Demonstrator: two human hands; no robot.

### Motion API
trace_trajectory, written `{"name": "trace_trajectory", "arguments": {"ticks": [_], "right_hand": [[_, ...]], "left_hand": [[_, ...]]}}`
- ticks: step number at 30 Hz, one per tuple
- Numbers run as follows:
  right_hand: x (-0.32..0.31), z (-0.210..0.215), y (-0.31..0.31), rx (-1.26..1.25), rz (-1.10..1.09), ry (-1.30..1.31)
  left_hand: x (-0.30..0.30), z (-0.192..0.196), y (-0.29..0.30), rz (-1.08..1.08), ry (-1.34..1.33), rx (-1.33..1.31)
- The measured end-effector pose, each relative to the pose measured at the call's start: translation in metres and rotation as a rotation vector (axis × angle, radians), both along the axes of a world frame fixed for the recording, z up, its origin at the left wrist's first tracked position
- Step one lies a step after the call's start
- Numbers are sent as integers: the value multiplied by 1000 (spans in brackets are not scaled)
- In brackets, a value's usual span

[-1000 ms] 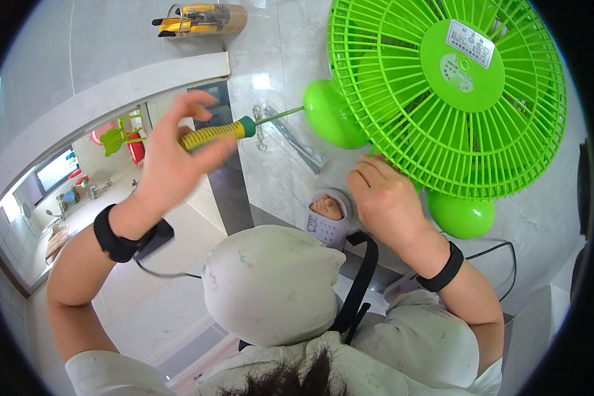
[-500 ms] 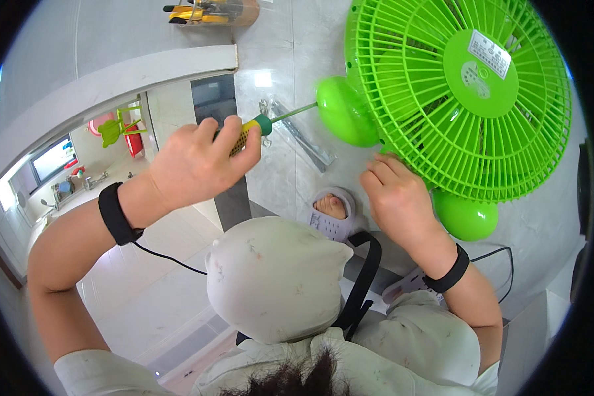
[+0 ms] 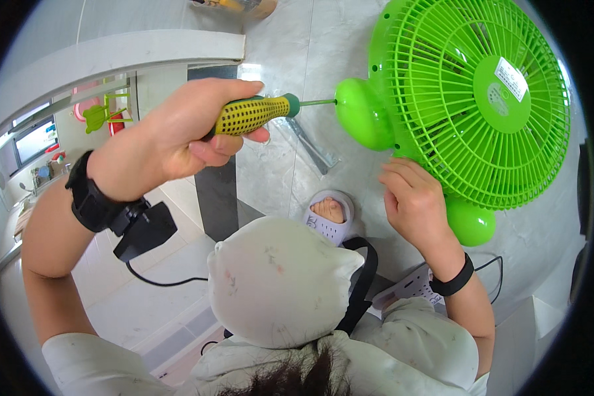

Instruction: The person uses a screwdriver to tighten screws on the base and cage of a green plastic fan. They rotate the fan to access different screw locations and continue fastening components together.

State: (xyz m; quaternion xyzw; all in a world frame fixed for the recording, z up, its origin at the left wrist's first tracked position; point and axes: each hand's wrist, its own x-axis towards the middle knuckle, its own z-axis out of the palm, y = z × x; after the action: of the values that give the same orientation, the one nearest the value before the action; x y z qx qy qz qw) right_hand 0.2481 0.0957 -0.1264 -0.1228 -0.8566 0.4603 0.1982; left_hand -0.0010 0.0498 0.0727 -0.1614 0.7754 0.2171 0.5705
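Evidently work is midway — the left hand [image 3: 178, 129] clasps the screwdriver [image 3: 254, 115], its tip at a bulge [image 3: 364, 115] of the fan [image 3: 501, 109], ahead rightward; no part looks detached; the right hand's [image 3: 416, 201] fingers curl together by the rim — grip unclear.

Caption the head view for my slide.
Left hand holds a screwdriver to a rounded lobe of a green fan; right hand at its edge.
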Motion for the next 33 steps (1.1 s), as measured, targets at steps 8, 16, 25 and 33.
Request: {"name": "trace_trajectory", "arguments": {"ticks": [8, 16, 25, 33], "right_hand": [[-1, 2, 3, 32, 47, -29], [1, 1, 2, 43, 38, -7], [-2, 2, 4, 55, 45, 11], [0, 1, 2, 48, 23, 27]], "left_hand": [[-5, -25, -34, -1295, 809, 448], [-2, -14, -15, -861, 281, 70], [-4, -20, -20, -1887, 1141, 741], [0, -21, -8, -2017, 774, 416]]}}
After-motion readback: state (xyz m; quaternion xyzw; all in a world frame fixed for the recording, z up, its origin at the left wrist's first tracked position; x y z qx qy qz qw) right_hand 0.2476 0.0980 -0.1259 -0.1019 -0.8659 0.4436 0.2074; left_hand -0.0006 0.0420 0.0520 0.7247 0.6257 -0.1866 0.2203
